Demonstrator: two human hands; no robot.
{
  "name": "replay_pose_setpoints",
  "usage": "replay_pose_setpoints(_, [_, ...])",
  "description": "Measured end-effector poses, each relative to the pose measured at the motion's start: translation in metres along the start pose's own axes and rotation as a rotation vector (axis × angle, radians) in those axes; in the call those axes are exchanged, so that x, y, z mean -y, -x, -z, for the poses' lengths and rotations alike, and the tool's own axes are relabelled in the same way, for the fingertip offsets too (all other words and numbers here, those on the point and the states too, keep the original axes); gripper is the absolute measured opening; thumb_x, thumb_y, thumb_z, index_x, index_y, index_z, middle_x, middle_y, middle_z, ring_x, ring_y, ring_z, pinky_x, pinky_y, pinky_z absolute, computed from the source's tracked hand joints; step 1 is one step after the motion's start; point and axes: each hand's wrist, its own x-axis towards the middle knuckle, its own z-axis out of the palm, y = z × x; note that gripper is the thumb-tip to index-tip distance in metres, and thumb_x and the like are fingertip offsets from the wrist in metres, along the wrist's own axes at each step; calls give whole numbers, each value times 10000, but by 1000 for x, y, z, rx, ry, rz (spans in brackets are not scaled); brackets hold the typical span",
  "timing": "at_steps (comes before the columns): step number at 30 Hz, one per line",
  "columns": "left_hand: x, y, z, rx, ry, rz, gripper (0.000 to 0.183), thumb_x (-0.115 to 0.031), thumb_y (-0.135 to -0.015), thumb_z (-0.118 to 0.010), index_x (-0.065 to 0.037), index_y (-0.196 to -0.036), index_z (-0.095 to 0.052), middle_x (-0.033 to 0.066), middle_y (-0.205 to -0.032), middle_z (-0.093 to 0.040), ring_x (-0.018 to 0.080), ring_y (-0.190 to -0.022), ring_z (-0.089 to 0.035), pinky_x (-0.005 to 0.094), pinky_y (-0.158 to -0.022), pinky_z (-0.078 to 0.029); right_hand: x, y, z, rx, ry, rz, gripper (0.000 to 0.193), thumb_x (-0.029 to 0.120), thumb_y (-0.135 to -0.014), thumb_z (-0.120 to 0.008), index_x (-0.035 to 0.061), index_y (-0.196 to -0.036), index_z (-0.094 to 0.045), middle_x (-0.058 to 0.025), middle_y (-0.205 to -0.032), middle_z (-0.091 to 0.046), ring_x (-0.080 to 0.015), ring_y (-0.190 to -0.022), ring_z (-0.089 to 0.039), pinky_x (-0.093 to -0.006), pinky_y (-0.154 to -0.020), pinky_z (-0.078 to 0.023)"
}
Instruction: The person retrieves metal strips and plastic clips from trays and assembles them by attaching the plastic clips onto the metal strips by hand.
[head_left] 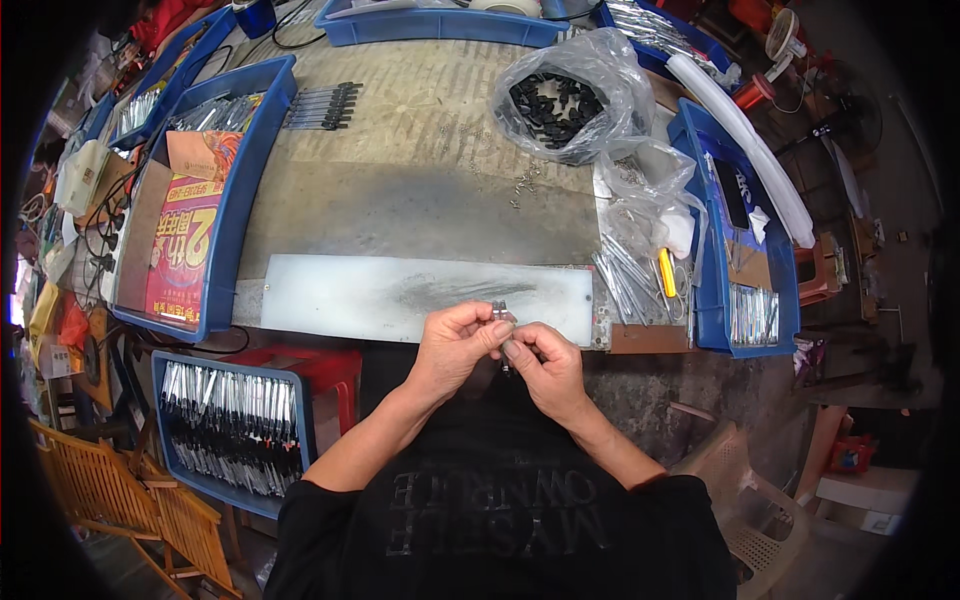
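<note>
Head view: left hand [447,350], right hand [553,375], fingers [462,314] pinched on one small silvery part [499,309]

Small piece [499,309] mostly hidden between left hand [452,345] and right hand [550,372], scattered metal bits [525,183] too small to tell, far blue tray [440,28] cut off by upper edge

The black shirt [500,560] bears dark lettering [495,500].

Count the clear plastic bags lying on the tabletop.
2: a large open bag holding black parts, toward the far right of the tabletop, and a smaller bag just nearer and to its right. Crumpled folds may hide another.
</note>
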Motion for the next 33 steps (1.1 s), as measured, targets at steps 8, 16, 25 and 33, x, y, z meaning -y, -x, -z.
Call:
replay_pose_setpoints(8, [0, -1, 2, 3, -45, 19, 86, -62, -786, -630, 15, -824, -619, 49, -792, -582, 87, -635, -538, 197, -551, -465, 3, -3, 0, -21, 176, 83, 68, 58, -812, -576, -7, -825, -589, -90, -702, -589, -168, -614, -574, -263, -544, -449])
replay_pose_setpoints(16, [-3, -2, 6, 22, -91, 23, 135, -88, -789, -637, 39, -836, -635, 42, -759, -559, 76, -642, -534, 185, -547, -452, 11, -8, 0, -2, 270, 139, 56, 61, -801, -585, 6, -790, -593, -98, -692, -594, -202, -592, -577, -286, -526, -449])
replay_pose_setpoints(25, [-4, -4, 9, 13, -140, 99, 113, -79, -772, -651, 30, -761, -625, 59, -733, -591, 103, -630, -561, 212, -569, -478, 8, -11, 2, 38, 383, 194, 70, 78, -796, -589, 13, -770, -592, -99, -673, -585, -236, -587, -573, -312, -520, -450])
replay_pose_setpoints(33, [-4, -5, 7, -3, -126, 98, 119, -94, -781, -643, 17, -743, -622, 60, -710, -602, 98, -606, -555, 209, -563, -466, 8, -13, 1, 43, 376, 213, 65, 71, -797, -579, 9, -786, -591, -101, -678, -578, -249, -606, -570, -325, -529, -449])
